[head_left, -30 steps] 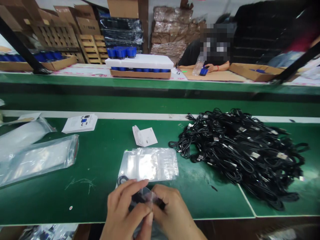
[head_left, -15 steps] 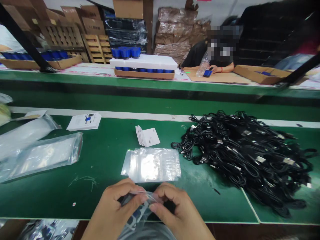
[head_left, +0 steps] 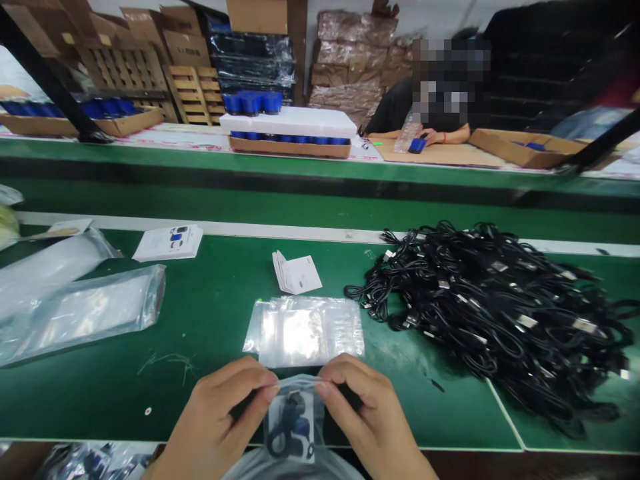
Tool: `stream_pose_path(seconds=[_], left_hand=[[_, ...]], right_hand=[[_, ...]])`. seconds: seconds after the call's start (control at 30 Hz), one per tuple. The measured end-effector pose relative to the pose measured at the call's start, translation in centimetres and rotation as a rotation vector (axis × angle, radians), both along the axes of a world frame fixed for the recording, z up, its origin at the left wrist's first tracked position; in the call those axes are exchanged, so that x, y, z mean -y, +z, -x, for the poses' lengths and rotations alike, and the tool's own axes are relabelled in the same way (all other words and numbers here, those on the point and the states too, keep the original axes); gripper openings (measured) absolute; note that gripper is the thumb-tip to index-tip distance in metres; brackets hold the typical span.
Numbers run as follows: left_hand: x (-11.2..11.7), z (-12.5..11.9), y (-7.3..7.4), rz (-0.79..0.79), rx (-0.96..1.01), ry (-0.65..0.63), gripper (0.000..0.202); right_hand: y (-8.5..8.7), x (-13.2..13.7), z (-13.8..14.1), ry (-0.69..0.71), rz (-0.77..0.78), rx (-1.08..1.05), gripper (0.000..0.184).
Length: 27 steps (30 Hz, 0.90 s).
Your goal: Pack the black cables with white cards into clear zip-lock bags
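Note:
My left hand point(head_left: 220, 417) and my right hand point(head_left: 363, 413) pinch the top edge of a clear zip bag point(head_left: 295, 400) from either side, just above the front edge of the green workbench point(head_left: 100, 393). Inside the bag lie a coiled black cable point(head_left: 283, 427) and a small blue item point(head_left: 301, 427) against a white card. A stack of flat clear zip bags point(head_left: 305, 332) lies just beyond my hands. To the right spreads a large heap of black cables point(head_left: 490, 313).
A folded leaflet point(head_left: 296, 274) and a printed booklet point(head_left: 167, 243) lie on the bench, with large plastic bags point(head_left: 80, 317) at the left. Beyond a second green bench, a co-worker point(head_left: 405, 110) sits among boxes of blue items.
The bag has gone from crumpled and tilted between my fingers to held upright with its top edge stretched. My hands have moved apart, and the cable inside now shows clearly.

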State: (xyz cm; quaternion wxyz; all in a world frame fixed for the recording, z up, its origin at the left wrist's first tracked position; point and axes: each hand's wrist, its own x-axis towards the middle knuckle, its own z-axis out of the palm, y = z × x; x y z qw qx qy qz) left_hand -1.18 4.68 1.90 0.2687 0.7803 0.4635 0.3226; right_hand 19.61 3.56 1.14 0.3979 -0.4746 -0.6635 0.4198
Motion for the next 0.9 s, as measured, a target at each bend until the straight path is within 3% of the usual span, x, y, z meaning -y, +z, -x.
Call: stream_pose_path(seconds=[0.23, 0.5, 0.77, 0.9], left_hand=[[-0.2, 0.3, -1.0, -0.067, 0.068, -0.008, 0.013], [-0.3, 0.3, -1.1, -0.077, 0.065, 0.032, 0.012], [-0.1, -0.4, -1.0, 0.010, 0.110, 0.064, 0.009], [0.6, -1.4, -1.3, 0.252, 0.288, 0.058, 0.011]], right_hand=[[-0.1, -0.2, 0.3, -0.067, 0.033, -0.042, 0.012], [-0.3, -0.4, 0.6, -0.114, 0.017, -0.101, 0.012], [-0.1, -0.5, 0.4, -0.096, 0.069, -0.073, 0.015], [-0.1, -0.4, 0.6, -0.119, 0.098, -0.138, 0.018]])
